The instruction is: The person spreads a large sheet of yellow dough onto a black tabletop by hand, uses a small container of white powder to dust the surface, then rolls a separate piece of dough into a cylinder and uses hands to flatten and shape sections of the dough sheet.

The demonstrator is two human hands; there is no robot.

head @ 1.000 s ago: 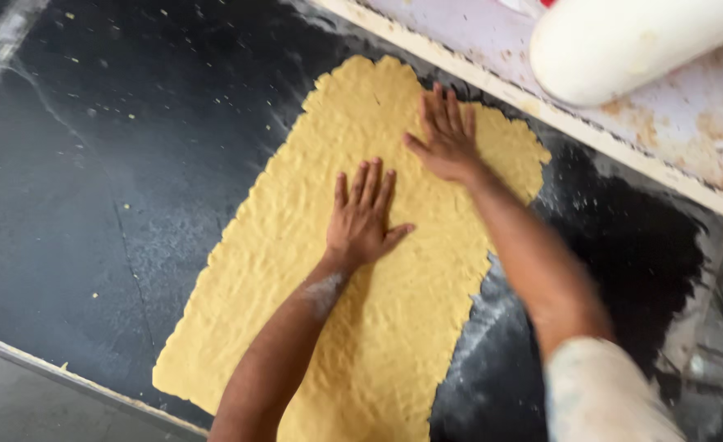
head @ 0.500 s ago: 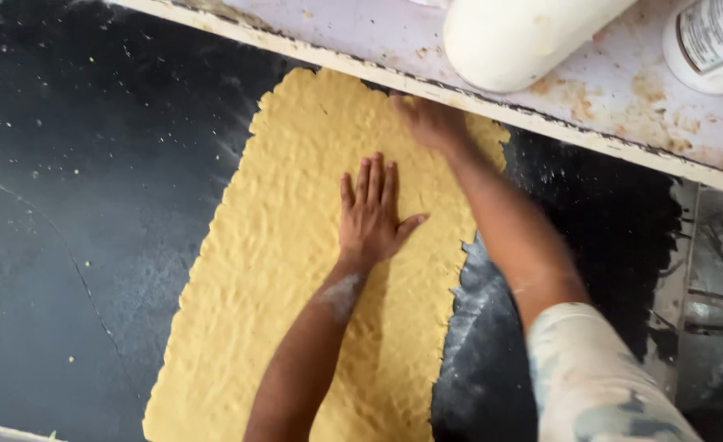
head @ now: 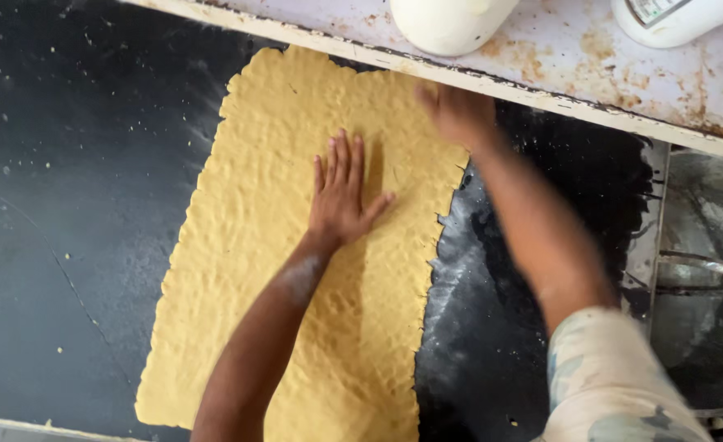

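Note:
A long sheet of yellow dough (head: 247,245) lies flattened on a black stone counter (head: 75,205) dusted with flour. My left hand (head: 343,196) rests palm down on the middle of the dough, fingers together and pointing away. My right hand (head: 458,113) is blurred at the dough's far right corner, close to the white ledge; its fingers seem curled over the dough's edge. Both hands hold nothing.
A stained white ledge (head: 574,74) runs along the far side, with a large white container (head: 451,23) and a white bottle (head: 673,18) on it. A dark metal pan (head: 705,270) sits at the right edge. The dough's right border is ragged.
My right hand has slid from the dough's upper middle out to its far right corner. The left hand has stayed pressed on the dough. The view has shifted toward the ledge.

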